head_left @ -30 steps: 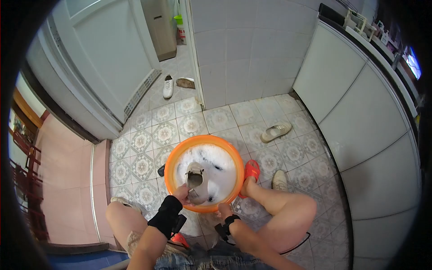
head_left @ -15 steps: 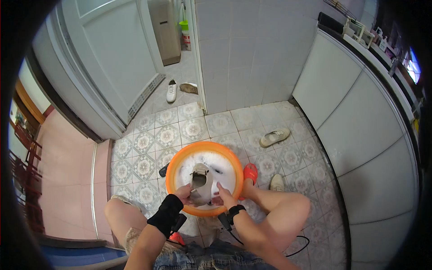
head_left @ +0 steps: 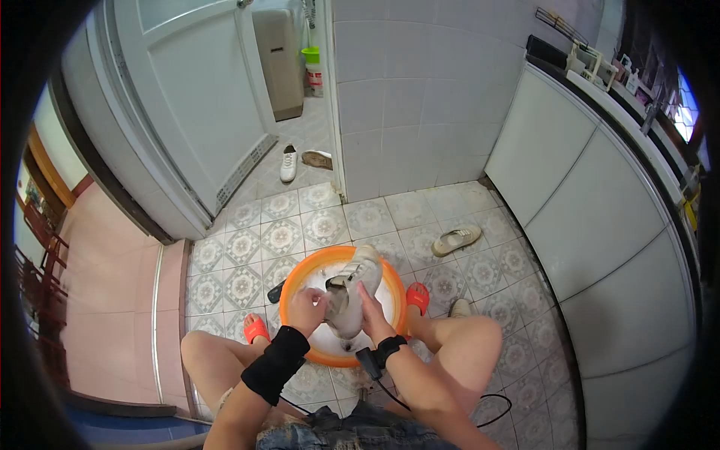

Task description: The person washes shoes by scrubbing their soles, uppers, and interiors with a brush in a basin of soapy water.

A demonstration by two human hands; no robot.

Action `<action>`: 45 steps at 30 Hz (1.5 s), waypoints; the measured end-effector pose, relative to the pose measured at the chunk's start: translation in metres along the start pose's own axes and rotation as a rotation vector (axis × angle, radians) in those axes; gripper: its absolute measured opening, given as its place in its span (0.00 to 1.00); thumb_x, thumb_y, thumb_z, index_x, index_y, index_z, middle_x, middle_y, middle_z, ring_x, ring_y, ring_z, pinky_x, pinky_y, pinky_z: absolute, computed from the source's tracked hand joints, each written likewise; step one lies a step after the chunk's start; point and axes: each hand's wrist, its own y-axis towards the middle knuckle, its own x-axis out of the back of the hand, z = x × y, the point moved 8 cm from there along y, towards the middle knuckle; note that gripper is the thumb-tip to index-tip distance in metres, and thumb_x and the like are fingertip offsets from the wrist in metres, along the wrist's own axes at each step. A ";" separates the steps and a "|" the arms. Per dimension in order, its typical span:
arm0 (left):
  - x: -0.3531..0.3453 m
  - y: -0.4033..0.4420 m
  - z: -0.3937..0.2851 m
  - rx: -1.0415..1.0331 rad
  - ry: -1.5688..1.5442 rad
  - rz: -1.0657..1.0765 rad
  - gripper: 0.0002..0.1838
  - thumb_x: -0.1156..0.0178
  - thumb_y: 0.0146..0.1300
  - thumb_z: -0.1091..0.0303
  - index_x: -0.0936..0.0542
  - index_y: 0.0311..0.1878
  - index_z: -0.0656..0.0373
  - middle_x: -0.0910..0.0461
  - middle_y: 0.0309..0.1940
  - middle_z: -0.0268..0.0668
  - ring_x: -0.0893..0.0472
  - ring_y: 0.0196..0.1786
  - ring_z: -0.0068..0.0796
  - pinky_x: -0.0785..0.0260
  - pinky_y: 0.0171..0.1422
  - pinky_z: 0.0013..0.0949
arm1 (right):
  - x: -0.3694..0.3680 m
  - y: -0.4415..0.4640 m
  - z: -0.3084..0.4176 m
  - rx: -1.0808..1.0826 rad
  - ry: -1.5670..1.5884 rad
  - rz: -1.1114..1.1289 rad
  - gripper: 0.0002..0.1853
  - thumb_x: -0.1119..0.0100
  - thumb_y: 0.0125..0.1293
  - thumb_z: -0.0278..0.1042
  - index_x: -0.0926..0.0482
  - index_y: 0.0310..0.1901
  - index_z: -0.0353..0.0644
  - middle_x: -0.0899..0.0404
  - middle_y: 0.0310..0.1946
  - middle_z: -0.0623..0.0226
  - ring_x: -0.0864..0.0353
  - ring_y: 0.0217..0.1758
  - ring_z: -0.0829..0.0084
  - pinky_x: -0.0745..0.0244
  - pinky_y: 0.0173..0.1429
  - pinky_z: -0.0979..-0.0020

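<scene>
A wet, light-coloured lace-up shoe (head_left: 349, 317) is tilted over the orange basin (head_left: 288, 324), its toe pointing away and slightly right. Along the shoe's right side, my right hand (head_left: 375, 316) grips it with the thumb on top. My left hand (head_left: 306, 310) has its fingers bent and pinched at the left edge of the shoe opening; the exact contact is partly hidden. White suds (head_left: 390, 300) fill the basin below. A black band wraps my left wrist, and a black strap with a small device is on my right.
A light shoe (head_left: 456, 241) lies on the tiles at right, another (head_left: 460, 307) near my right knee. A dark object (head_left: 276, 292) touches the basin's left side. By the doorway are a white shoe (head_left: 288, 163) and an overturned one (head_left: 317, 159). Cabinets (head_left: 600, 225) line the right.
The shoe has risen out of the suds and turned, its toe now up and to the right. My left hand has moved up to its opening; my right hand has stayed at its side.
</scene>
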 end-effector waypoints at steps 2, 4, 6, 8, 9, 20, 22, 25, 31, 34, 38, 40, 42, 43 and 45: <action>-0.034 0.004 0.032 0.278 -0.406 0.305 0.25 0.39 0.51 0.48 0.20 0.37 0.64 0.21 0.30 0.48 0.21 0.35 0.34 0.31 0.39 0.33 | -0.003 -0.009 -0.001 0.045 -0.031 -0.067 0.35 0.40 0.56 0.49 0.39 0.59 0.36 0.32 0.53 0.59 0.30 0.54 0.64 0.34 0.57 0.64; -0.063 0.015 0.053 0.372 -0.611 0.363 0.21 0.41 0.55 0.50 0.20 0.35 0.62 0.24 0.25 0.38 0.26 0.29 0.27 0.36 0.34 0.30 | -0.003 -0.012 -0.003 0.099 -0.100 -0.122 0.37 0.40 0.56 0.49 0.43 0.62 0.38 0.35 0.57 0.62 0.34 0.58 0.66 0.36 0.59 0.64; -0.082 0.005 0.055 0.558 -0.957 0.472 0.18 0.45 0.61 0.53 0.22 0.43 0.58 0.22 0.32 0.31 0.26 0.32 0.24 0.35 0.38 0.26 | -0.002 -0.009 -0.010 0.125 -0.171 -0.102 0.37 0.40 0.57 0.49 0.43 0.62 0.37 0.35 0.56 0.61 0.34 0.58 0.67 0.37 0.59 0.65; -0.096 0.005 0.035 0.504 -1.367 0.510 0.19 0.47 0.62 0.53 0.26 0.48 0.57 0.24 0.39 0.33 0.26 0.40 0.27 0.35 0.45 0.29 | -0.001 -0.006 -0.019 0.128 -0.241 -0.087 0.36 0.41 0.58 0.48 0.42 0.62 0.37 0.34 0.56 0.61 0.35 0.58 0.68 0.37 0.59 0.66; -0.096 0.012 0.024 0.400 -1.762 0.516 0.21 0.48 0.63 0.54 0.29 0.53 0.57 0.25 0.47 0.36 0.26 0.47 0.31 0.34 0.52 0.32 | -0.011 -0.005 -0.023 0.103 -0.277 -0.020 0.35 0.41 0.58 0.48 0.41 0.61 0.37 0.34 0.56 0.62 0.35 0.58 0.69 0.38 0.59 0.67; -0.154 0.025 0.115 0.746 -1.860 0.250 0.18 0.58 0.68 0.62 0.34 0.55 0.62 0.29 0.52 0.42 0.29 0.55 0.36 0.40 0.63 0.39 | 0.047 0.095 -0.002 -0.040 -1.445 -0.211 0.26 0.48 0.59 0.47 0.31 0.55 0.39 0.35 0.57 0.51 0.34 0.58 0.57 0.38 0.59 0.65; -0.171 0.017 0.125 0.784 -1.865 0.307 0.19 0.55 0.67 0.61 0.34 0.56 0.61 0.29 0.52 0.39 0.29 0.55 0.34 0.39 0.62 0.39 | 0.066 0.116 0.004 0.013 -1.844 -0.316 0.29 0.46 0.55 0.40 0.36 0.59 0.38 0.40 0.60 0.51 0.43 0.64 0.56 0.43 0.64 0.63; -0.174 0.010 0.125 0.835 -1.819 0.317 0.19 0.54 0.66 0.61 0.34 0.57 0.60 0.29 0.53 0.38 0.29 0.55 0.34 0.40 0.62 0.38 | 0.091 0.137 -0.012 0.225 -2.112 -0.319 0.35 0.43 0.55 0.43 0.43 0.62 0.39 0.38 0.58 0.48 0.35 0.58 0.54 0.38 0.59 0.59; -0.188 0.009 0.133 0.776 -1.841 0.351 0.21 0.54 0.66 0.61 0.36 0.58 0.60 0.30 0.54 0.38 0.31 0.57 0.34 0.42 0.64 0.38 | 0.129 0.161 -0.064 -0.079 -1.922 -0.070 0.29 0.52 0.60 0.35 0.44 0.62 0.37 0.36 0.55 0.47 0.35 0.58 0.53 0.41 0.60 0.55; -0.180 0.012 0.126 0.832 -1.826 0.347 0.21 0.54 0.66 0.61 0.36 0.58 0.60 0.31 0.55 0.38 0.32 0.58 0.34 0.42 0.64 0.39 | 0.119 0.164 -0.088 -0.129 -1.926 0.131 0.22 0.54 0.59 0.36 0.32 0.53 0.34 0.29 0.46 0.43 0.28 0.48 0.49 0.35 0.55 0.58; -0.169 0.019 0.119 0.743 -1.837 0.335 0.21 0.57 0.67 0.60 0.37 0.59 0.60 0.31 0.56 0.38 0.32 0.58 0.35 0.42 0.63 0.40 | 0.078 0.143 -0.027 0.118 -1.600 -0.129 0.17 0.53 0.51 0.35 0.24 0.37 0.29 0.25 0.32 0.40 0.25 0.41 0.47 0.33 0.46 0.58; -0.163 0.023 0.116 0.725 -1.840 0.324 0.21 0.57 0.67 0.60 0.37 0.59 0.60 0.32 0.56 0.38 0.32 0.58 0.35 0.42 0.63 0.40 | 0.058 0.132 -0.007 0.168 -1.582 -0.126 0.17 0.54 0.50 0.35 0.23 0.34 0.29 0.24 0.30 0.41 0.25 0.39 0.46 0.33 0.45 0.58; -0.161 0.023 0.120 0.785 -1.807 0.257 0.21 0.59 0.68 0.59 0.37 0.59 0.60 0.32 0.56 0.38 0.32 0.58 0.35 0.42 0.63 0.40 | 0.043 0.116 0.016 0.141 -1.571 -0.198 0.17 0.54 0.50 0.34 0.24 0.35 0.30 0.24 0.32 0.41 0.25 0.39 0.46 0.32 0.44 0.58; -0.159 0.025 0.118 0.762 -1.819 0.254 0.21 0.59 0.68 0.59 0.37 0.59 0.60 0.32 0.56 0.38 0.32 0.58 0.35 0.42 0.63 0.40 | 0.030 0.101 0.030 0.163 -1.581 -0.195 0.17 0.54 0.50 0.34 0.24 0.35 0.30 0.24 0.32 0.41 0.25 0.39 0.46 0.32 0.44 0.58; -0.152 0.032 0.114 0.675 -1.858 0.267 0.21 0.60 0.68 0.58 0.36 0.58 0.60 0.31 0.55 0.39 0.31 0.57 0.35 0.41 0.62 0.40 | -0.012 0.057 0.061 0.229 -1.527 -0.185 0.14 0.54 0.51 0.34 0.24 0.29 0.30 0.24 0.30 0.42 0.26 0.38 0.46 0.32 0.45 0.56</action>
